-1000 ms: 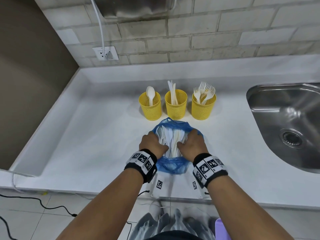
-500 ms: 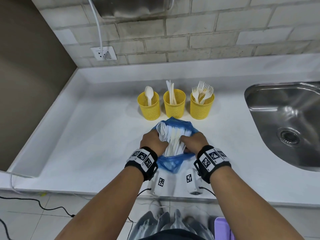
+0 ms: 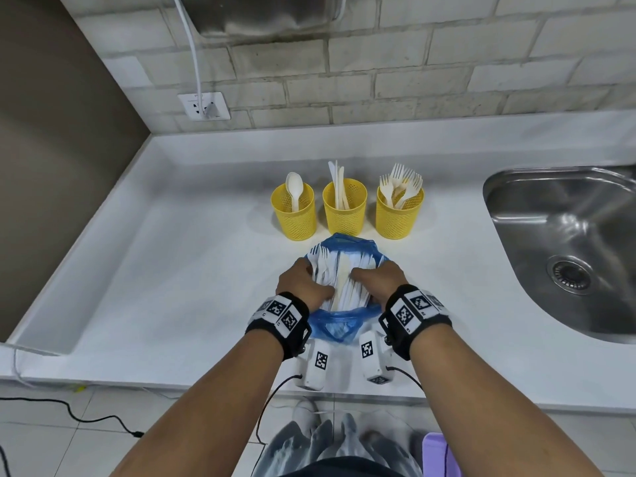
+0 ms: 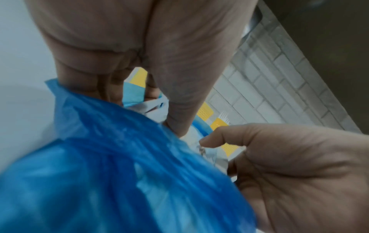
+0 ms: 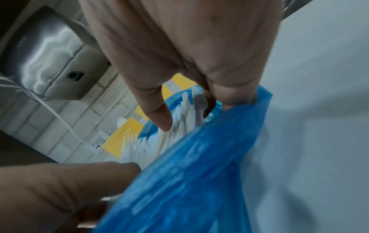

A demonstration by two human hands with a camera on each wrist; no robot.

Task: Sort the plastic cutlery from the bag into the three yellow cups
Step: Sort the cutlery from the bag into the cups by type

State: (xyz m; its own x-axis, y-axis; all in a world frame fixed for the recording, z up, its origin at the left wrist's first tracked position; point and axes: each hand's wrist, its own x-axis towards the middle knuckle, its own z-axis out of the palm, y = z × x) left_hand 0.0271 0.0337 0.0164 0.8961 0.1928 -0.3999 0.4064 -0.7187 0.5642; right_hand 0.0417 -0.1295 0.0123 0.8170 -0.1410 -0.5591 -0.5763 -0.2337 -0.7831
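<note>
Both hands at the open blue bag [image 3: 339,327] on the counter [image 3: 172,287].

Left hand [image 3: 303,282] and right hand [image 3: 378,282] curl their fingers over its rim (cutlery [image 3: 339,287] packed inside), just before three yellow cups [image 3: 344,215].

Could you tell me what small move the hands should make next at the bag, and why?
Probably the right hand should pinch one piece from the cutlery and lift it out. Both hands are in the open blue bag, the left hand holding its side, and the spoon cup holds only one spoon.
</note>
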